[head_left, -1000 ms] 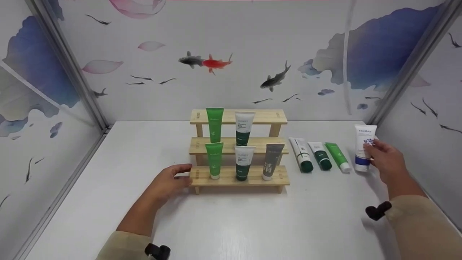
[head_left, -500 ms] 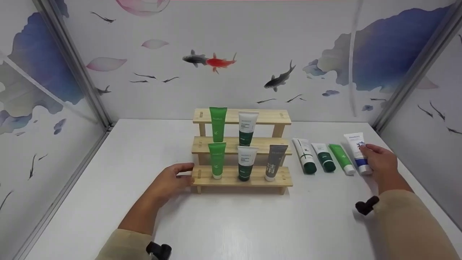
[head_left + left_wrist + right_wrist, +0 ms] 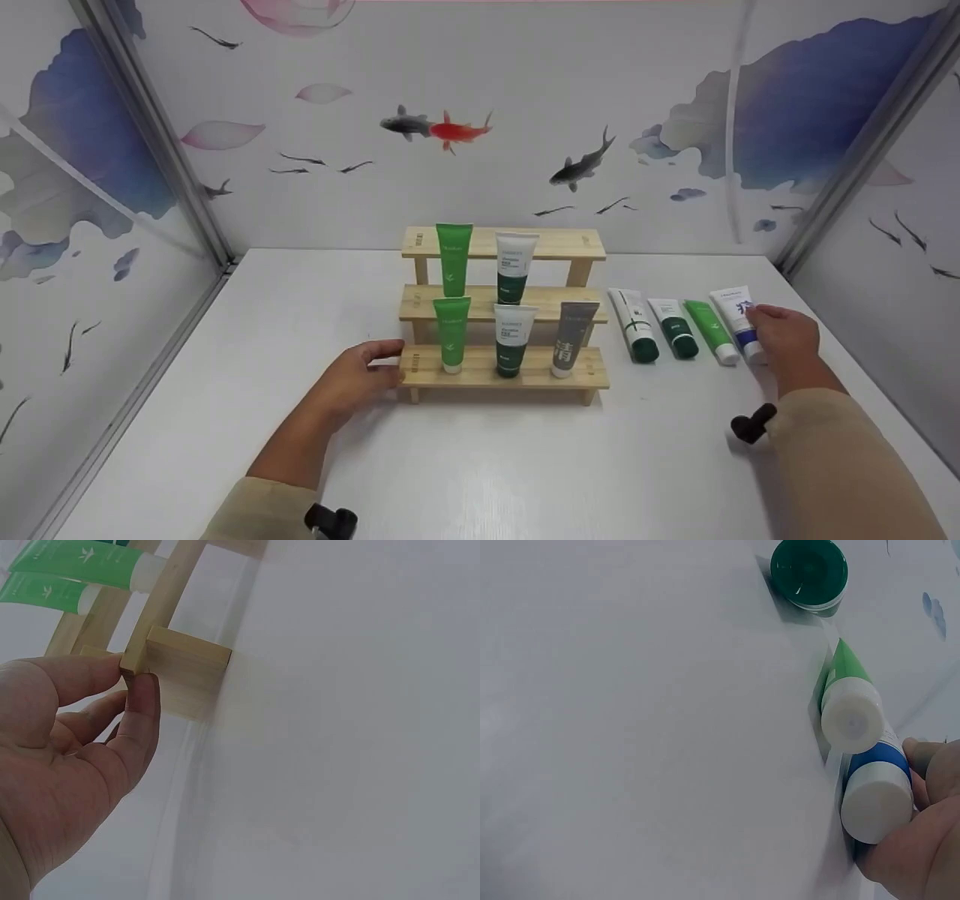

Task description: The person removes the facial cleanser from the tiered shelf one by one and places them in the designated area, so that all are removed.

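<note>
My left hand (image 3: pixel 360 381) pinches the left end of the lowest board of a three-step wooden stand (image 3: pixel 551 365). In the left wrist view, thumb and fingertips press that board's corner (image 3: pixel 135 660). At the right, my right hand (image 3: pixel 789 341) holds a white tube with a blue band (image 3: pixel 735 309), which lies tilted beside a green tube (image 3: pixel 709 330). The right wrist view shows its white cap (image 3: pixel 877 802) close to the green tube's cap (image 3: pixel 853 716); part of the tube is hidden behind the fingers.
Upright on the lowest board are a green tube (image 3: pixel 452 335), a white-and-green tube (image 3: pixel 513 341) and a grey tube (image 3: pixel 574 339). The middle board bears a green tube (image 3: pixel 454 259) and a white-and-green tube (image 3: pixel 515 266). Two more white-and-green tubes (image 3: pixel 634 326) lie right of the stand.
My right hand has moved left and laid the white-and-blue tube down from upright, bringing it nearer the lying green tube. The left hand has stayed on the stand.
</note>
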{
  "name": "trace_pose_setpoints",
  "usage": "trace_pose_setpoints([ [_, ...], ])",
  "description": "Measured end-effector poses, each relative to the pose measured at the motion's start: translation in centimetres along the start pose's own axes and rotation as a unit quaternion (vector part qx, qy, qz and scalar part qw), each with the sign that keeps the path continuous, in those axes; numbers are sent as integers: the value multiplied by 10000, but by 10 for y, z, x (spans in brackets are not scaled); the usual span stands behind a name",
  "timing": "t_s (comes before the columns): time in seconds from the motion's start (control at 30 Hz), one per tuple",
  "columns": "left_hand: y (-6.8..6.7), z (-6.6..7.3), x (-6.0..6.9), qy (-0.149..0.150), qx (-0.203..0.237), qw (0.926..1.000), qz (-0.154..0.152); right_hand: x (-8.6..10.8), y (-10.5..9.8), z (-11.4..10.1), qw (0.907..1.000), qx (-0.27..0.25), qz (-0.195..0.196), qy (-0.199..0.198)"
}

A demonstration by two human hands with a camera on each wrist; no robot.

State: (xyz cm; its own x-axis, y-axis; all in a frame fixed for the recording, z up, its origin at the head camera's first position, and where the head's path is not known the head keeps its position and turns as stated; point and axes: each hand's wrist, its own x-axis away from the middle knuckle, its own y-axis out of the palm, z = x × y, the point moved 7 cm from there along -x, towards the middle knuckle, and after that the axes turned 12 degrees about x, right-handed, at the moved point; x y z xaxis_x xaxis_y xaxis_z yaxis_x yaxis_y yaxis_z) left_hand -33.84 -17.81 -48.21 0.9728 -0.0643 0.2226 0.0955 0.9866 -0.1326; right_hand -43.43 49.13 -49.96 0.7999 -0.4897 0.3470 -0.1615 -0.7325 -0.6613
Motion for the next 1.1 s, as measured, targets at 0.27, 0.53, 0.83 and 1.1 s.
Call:
trace_pose_setpoints([
  [0.27, 0, 0, 0, -9, -88, 10000, 29, 0, -3, 4, 9999, -133, -96, -44],
  [0.53, -2, -1, 1, -86, -98, 9999, -11, 2, -11, 9, 9981, -612, 15, -21],
  [0.83, -1, -1, 1, -153, -137, 9998, 38, 20, -18, 8, 9904, -1365, 235, 4],
  [1.1, -1, -2, 0, -152, -110, 9998, 32, 47, -10, -8, 9824, -1801, 349, -363],
])
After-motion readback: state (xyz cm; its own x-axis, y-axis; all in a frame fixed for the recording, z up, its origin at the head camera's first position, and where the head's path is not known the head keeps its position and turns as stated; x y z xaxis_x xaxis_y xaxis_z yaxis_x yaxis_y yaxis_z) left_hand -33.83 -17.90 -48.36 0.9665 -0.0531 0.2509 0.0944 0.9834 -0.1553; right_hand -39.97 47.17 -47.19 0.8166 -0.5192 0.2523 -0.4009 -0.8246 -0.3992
